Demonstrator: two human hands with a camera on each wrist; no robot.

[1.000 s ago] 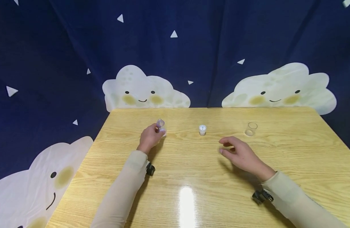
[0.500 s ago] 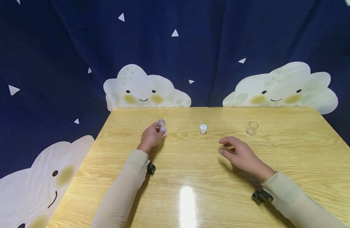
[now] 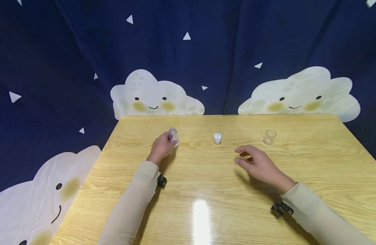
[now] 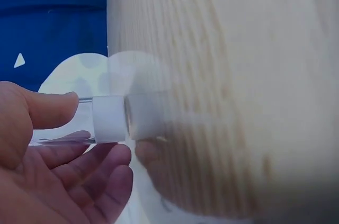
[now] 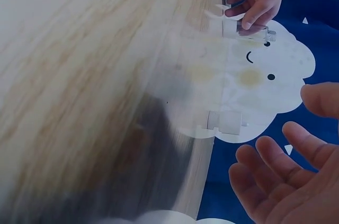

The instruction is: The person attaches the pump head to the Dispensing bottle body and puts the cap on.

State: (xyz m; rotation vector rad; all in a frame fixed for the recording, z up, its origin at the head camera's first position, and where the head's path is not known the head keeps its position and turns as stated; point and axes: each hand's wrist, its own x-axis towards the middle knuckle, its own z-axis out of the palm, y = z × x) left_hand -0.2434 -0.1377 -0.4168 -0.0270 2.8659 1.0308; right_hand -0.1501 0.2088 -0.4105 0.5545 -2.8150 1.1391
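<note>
At the left of the table, my left hand (image 3: 162,147) grips a clear, bottle-like cylinder (image 3: 172,133) between thumb and fingers. Its white end piece (image 4: 109,118) points down at the tabletop, touching it or nearly so; in the left wrist view the thumb lies along the clear wall. Well to the right, my right hand (image 3: 257,165) hovers over the table holding nothing, its fingers loosely bent and thumb apart. Beyond its fingertips, a small white cup-shaped part (image 3: 217,138) stands between the two hands. A clear open tube (image 3: 269,137) stands farther back, behind the right hand.
The wooden table (image 3: 234,211) has a bright light reflection near the front. Its back edge meets a dark blue curtain (image 3: 224,51) printed with clouds and triangles. A black wrist camera (image 3: 161,180) sits on the left sleeve, another on the right.
</note>
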